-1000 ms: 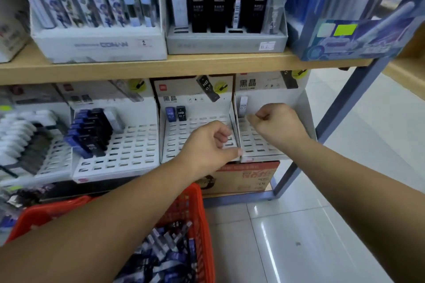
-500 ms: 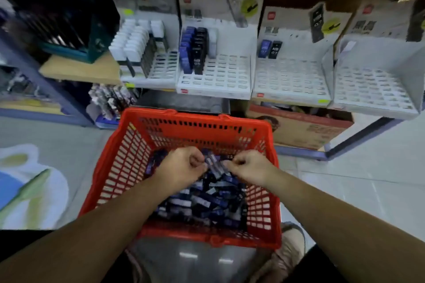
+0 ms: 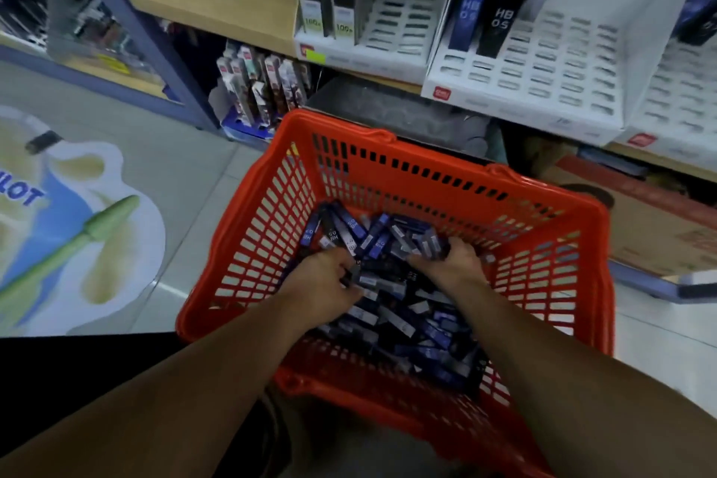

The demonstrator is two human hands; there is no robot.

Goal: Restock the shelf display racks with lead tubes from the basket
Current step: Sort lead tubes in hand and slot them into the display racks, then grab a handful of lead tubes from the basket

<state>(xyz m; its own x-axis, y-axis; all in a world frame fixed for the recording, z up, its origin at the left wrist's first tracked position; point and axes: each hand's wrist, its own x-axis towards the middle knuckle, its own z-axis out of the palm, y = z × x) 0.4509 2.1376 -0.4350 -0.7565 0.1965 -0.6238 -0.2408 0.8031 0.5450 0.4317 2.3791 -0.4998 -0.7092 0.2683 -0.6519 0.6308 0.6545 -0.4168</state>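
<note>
- The left hand was down in the red basket, its grip closed on one dark tube.
- The lead tubes lay crossed in the basket; better to gather them pointing one way.
- The right hand had its grip curled around several tubes.
- The white display rack above had many free slots; matching the HB grade seemed wise.
</note>
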